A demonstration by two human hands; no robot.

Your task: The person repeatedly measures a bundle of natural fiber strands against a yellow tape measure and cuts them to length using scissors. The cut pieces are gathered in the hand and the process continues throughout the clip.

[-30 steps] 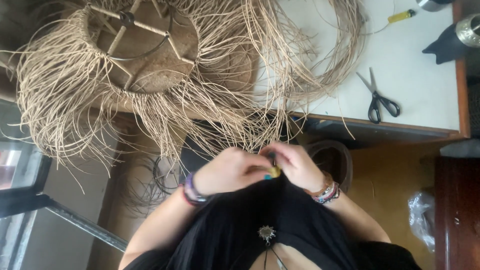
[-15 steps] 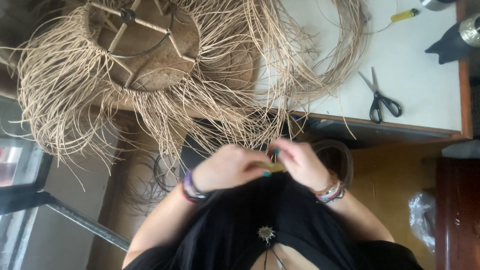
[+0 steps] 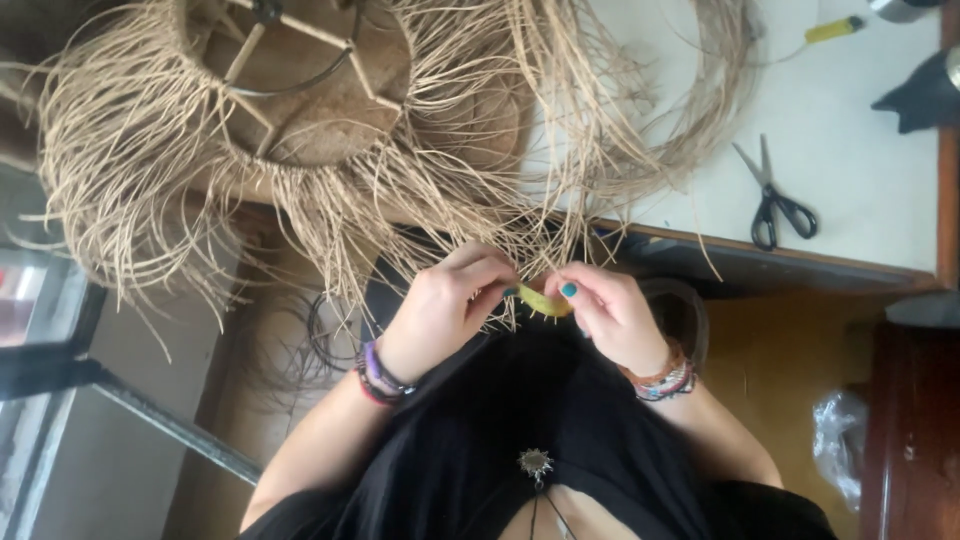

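My left hand and my right hand meet in front of my chest, fingertips pinched together on a small yellow-green piece. Thin pale straw strands hang down from a big straw-fringed shade on a wire frame and reach my fingers. Some strands pass between both hands. Each wrist carries bead bracelets, and my nails are painted teal. What the yellow-green piece is cannot be made out.
Black-handled scissors lie on the white table at the right. A yellow tool and a dark object sit at the far right. A loose straw coil lies on the table. A plastic bag lies on the floor.
Both hands have risen a little toward the hanging strands and spread slightly apart, so the yellow-green piece now shows between the fingertips.
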